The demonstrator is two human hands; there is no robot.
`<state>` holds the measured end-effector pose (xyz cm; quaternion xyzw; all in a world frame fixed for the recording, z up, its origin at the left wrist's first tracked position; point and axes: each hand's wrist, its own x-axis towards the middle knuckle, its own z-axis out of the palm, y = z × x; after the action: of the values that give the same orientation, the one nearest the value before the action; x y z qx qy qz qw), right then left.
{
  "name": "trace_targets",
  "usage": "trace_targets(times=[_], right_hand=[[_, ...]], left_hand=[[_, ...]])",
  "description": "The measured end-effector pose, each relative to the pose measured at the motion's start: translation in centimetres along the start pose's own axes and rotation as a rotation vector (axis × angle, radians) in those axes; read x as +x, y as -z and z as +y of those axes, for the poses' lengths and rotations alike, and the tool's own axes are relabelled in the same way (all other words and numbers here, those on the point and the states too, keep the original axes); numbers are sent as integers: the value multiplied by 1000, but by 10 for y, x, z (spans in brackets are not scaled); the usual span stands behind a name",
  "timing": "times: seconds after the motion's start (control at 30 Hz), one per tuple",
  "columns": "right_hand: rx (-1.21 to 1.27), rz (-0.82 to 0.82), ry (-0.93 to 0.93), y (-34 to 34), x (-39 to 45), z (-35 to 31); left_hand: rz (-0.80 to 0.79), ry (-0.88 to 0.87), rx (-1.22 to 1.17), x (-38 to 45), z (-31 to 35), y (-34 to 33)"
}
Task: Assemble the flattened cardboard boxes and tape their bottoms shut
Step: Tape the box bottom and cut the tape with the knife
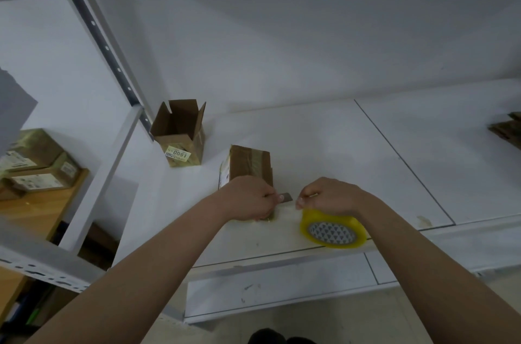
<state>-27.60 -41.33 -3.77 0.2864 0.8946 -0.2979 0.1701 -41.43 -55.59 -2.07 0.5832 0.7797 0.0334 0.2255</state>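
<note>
So, way off left of the left hand: sealed parcels [36, 166] stacked on a wooden shelf [36, 211], white labels on them but print too blurry to read. Closer in, up and left of the left hand, an open box [180, 132] standing upright on the white shelf [324, 152], flaps up, mouth facing up. Yellowish sticker on its front face with "0091" printed, reading upside down from here.

Just beyond the left hand, touching it: second box [248, 167], taped side up, clear tape running across the flaps, long axis running away from the hands. White label on its left face, text not legible.

Left hand [251, 198] curled tight round a cutter blade [286, 197], metal tip sticking out rightward toward the other hand, long axis left to right. Looks like clear tape stretched under it, hard to be sure.

Right hand [328, 197] just beside the blade tip, fingers bent, gripping the top of a yellow tape roll [332, 228] standing on edge at the shelf's front lip. Core facing the camera, grey and white triangle pattern inside, no readable brand.

Far right of the right hand, flattened cardboard [507, 129] poking in at the frame edge.
</note>
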Motion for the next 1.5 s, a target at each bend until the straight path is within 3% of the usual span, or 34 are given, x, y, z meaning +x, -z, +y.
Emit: trace_targets(times=[0.33, 0.4, 0.47, 0.57, 0.67, 0.83, 0.97, 1.2, 1.3, 1.5], right_hand=[[185, 173, -97, -9, -10, -2], [220, 212, -136, -3, -17, 5], [211, 234, -172, 2, -24, 14], [207, 249, -205, 1, -26, 21], [216, 239, -200, -4, -23, 19], [160, 215, -199, -4, -13, 16], [113, 199, -186, -4, -7, 16], [83, 197, -196, -5, -1, 17], [53, 165, -212, -6, 7, 15], [29, 124, -234, -4, 15, 14]], left_hand=[[-22, 108, 293, 9, 15, -5], [-14, 81, 140, 6, 5, -1], [27, 74, -174, -1, -9, 3], [233, 85, -452, -4, -21, 0], [322, 139, -365, 3, -17, -6], [385, 389, 165, 9, 3, -16], [384, 473, 264, 17, 15, -27], [482, 476, 258, 11, 0, -22], [554, 586, 205, 19, 4, -11], [509, 846, 21, 36, -14, 10]])
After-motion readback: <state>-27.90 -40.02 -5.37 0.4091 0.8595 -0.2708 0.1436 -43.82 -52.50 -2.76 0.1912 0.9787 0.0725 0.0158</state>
